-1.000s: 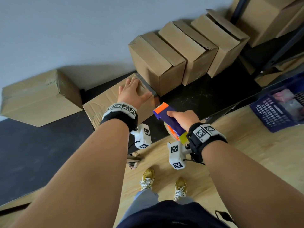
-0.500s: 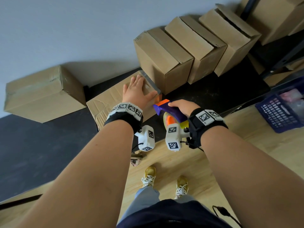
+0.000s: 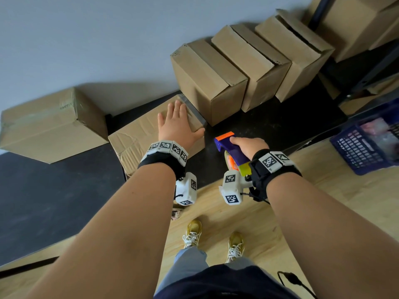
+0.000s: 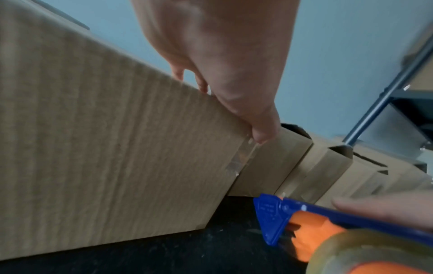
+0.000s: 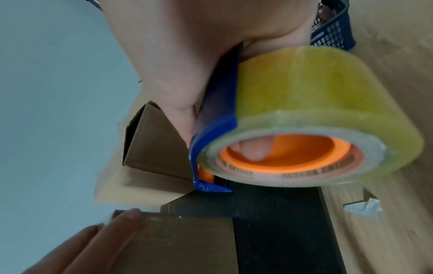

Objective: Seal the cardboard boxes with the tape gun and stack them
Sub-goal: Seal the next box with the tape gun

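Biggest risk here, as far as one can judge: the tape gun (image 3: 232, 151) is off the box (image 3: 138, 134), hovering just beside its right end over the black mat (image 3: 269, 130). If the loose tape end folds back onto the roll (image 5: 311, 115) or sticks to itself, the next strip won't start cleanly. The box is also low and a bit crumpled, so a hard pull could make it slide on the mat or bump the neighbouring box (image 3: 207, 83), which sits touching or nearly touching its far corner. There's a strip of clear tape (image 4: 239, 157) running down the box's end face, and whether it's fully pressed down can't be told.

Pose: the left hand (image 3: 177, 126) lies flat on top of the box, fingers straight and spread, thumb hooked over the right edge, pinning it down rather than gripping. The right hand (image 3: 248, 146) is wrapped around the tape gun's handle, index finger laid along the top, one fingertip poking into the orange core in the right wrist view. Both forearms reach forward and down.
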The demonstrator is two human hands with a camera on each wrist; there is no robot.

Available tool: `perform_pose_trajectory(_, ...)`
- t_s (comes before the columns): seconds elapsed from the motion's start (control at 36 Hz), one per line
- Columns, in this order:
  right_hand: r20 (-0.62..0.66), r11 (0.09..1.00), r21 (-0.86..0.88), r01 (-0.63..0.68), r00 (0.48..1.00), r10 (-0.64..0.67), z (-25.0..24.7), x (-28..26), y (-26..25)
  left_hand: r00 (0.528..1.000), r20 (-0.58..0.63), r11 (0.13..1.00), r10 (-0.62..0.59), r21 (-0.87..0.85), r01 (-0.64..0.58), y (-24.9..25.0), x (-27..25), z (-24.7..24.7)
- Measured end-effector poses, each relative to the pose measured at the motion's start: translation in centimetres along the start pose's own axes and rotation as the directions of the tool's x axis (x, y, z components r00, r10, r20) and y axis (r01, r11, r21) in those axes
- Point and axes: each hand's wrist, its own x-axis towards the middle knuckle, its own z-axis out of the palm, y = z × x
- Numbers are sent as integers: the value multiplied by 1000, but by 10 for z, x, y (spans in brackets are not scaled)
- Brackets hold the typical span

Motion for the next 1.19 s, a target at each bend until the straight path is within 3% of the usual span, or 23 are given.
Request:
perform_pose_trajectory(0.08,-12,998,-18,53,998,-53,-4,-1,0,1000,-5,1000,-19,11,19,2,0,1)
perform_pose_trajectory(0.25,-8,988,-81,134,991,-135,3,-4,-3,995,-88,982,-44,-189,27,-7,4,-14)
perform_pose_trajectory(0.36,19,962,-215,166,986,-166,12,-8,-13,988,-59,975,-143,-177,130,-17,8,-19)
perform_pose_trajectory(0.44,31,876,-418,239,968,-250,21,-8,-21,985,-8,973,-172,-156,169,-24,9,-13)
perform_pose_trajectory(0.56,92,766,-556,323,940,-329,30,1,-22,981,-51,966,-188,-189,175,-28,9,-7)
perform_pose_trajectory(0.69,65,633,-731,255,950,-307,42,12,-22,974,-86,950,-212,-254,184,-32,12,-6)
perform_pose_trajectory(0.83,34,631,-741,231,951,-309,53,25,-17,969,-90,929,-232,-314,193,-34,15,-8)
perform_pose_trajectory(1.03,81,610,-770,187,977,-197,58,29,-39,974,-66,921,-218,-345,183,-36,17,-15)
perform_pose_trajectory(1.11,69,690,-702,177,981,-182,55,26,-46,976,-44,924,-213,-335,186,-37,16,-19)
perform_pose_trajectory(1.19,-74,805,-566,180,961,-267,49,17,-47,974,-10,927,-228,-307,214,-36,15,-24)
